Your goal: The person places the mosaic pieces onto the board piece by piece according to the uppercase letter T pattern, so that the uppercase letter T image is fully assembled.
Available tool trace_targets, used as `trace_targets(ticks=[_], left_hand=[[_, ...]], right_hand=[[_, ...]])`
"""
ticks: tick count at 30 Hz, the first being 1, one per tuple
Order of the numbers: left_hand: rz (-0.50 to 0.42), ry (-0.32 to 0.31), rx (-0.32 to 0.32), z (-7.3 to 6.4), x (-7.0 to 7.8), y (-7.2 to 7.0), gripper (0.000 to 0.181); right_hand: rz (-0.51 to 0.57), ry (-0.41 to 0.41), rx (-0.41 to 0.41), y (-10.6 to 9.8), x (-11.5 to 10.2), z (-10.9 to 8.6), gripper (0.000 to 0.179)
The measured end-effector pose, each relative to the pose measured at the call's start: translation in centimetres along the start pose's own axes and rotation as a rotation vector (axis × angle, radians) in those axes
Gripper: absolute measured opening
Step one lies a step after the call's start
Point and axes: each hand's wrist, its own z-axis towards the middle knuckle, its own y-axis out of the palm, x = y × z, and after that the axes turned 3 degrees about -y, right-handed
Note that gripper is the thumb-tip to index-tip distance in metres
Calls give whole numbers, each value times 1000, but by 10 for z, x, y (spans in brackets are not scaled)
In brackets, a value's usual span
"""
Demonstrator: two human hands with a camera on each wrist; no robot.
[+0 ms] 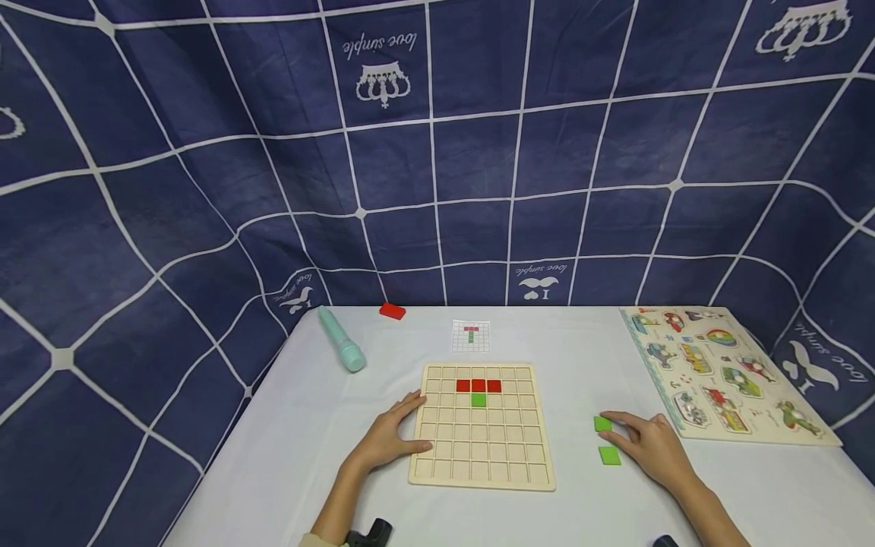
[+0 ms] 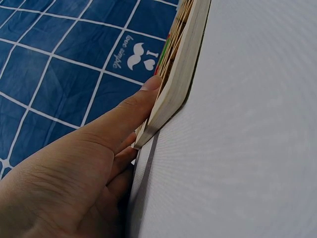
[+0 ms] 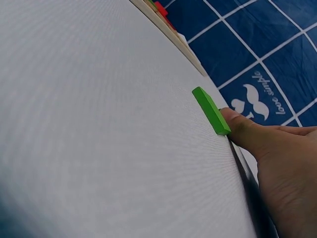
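A wooden grid board (image 1: pixel 470 450) lies at the middle of the table. In its upper part sit a row of red square tiles (image 1: pixel 478 386) and one green tile (image 1: pixel 478 400) under the middle one. My left hand (image 1: pixel 383 438) rests at the board's left edge, fingers and thumb spread apart; in the left wrist view the thumb (image 2: pixel 141 99) touches the edge. To the right of the board, my right hand (image 1: pixel 655 452) pinches a green square tile (image 1: pixel 601 424) between thumb and forefinger. Another green tile (image 1: pixel 610 456) lies just nearer to me, on the cloth.
Behind the board lies a small pattern card (image 1: pixel 481 342) with a red and green T. A red block (image 1: pixel 393 311) and a teal flashlight-shaped object (image 1: pixel 342 340) lie at back left. A picture puzzle board (image 1: pixel 697 395) occupies the right side. Dark blue cloth (image 1: pixel 472 167) hangs behind.
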Motion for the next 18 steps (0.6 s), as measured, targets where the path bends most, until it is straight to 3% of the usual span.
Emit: trace_targets(ticks=[11,18], left_hand=[[8,0,-2,1,-1,0,89],[16,-9,-7,2,-1,-1,89]], right_hand=[[-21,-3,52,-2,-5,4,31],[-16,-69,73,8,-20,12,32]])
